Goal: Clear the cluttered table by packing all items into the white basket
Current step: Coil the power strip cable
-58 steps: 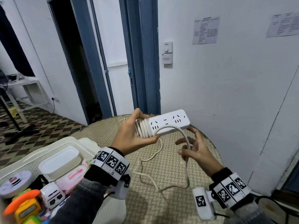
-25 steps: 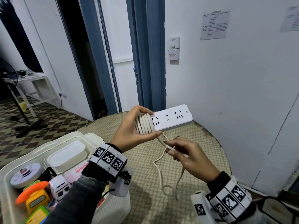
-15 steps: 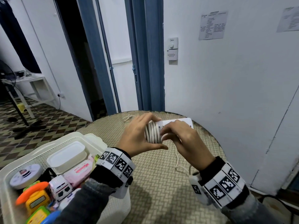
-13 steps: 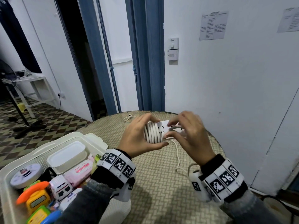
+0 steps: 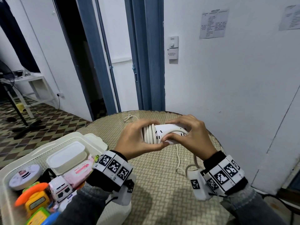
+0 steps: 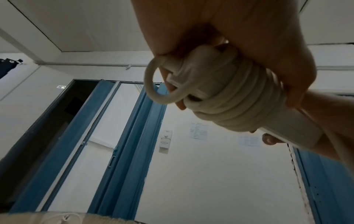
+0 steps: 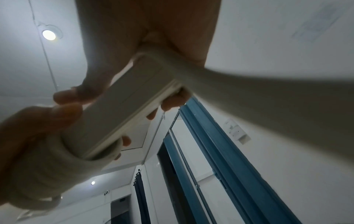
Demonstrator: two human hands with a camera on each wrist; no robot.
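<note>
While clamped on one power strip (image 5: pixel 168 133), both hands' grips: left hand (image 5: pixel 138 140) around coiled cord (image 5: pixel 148 133), right hand (image 5: pixel 193 137) beside.

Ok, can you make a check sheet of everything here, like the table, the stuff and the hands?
Surface: round table with woven-pattern top.
Job's things: white power strip, cord coiled round one end; white basket at the table's left.
Clutter: in the basket, a lidded white box, pink wipes pack, round white tin, colourful toys.
Hands: left hand grips the coiled end; right hand holds the strip's other end and cord.
Cables: loose cord hangs to the table; small white cable at the far edge.
Surroundings: blue door frames, wall switch, posted papers, tiled floor.
</note>
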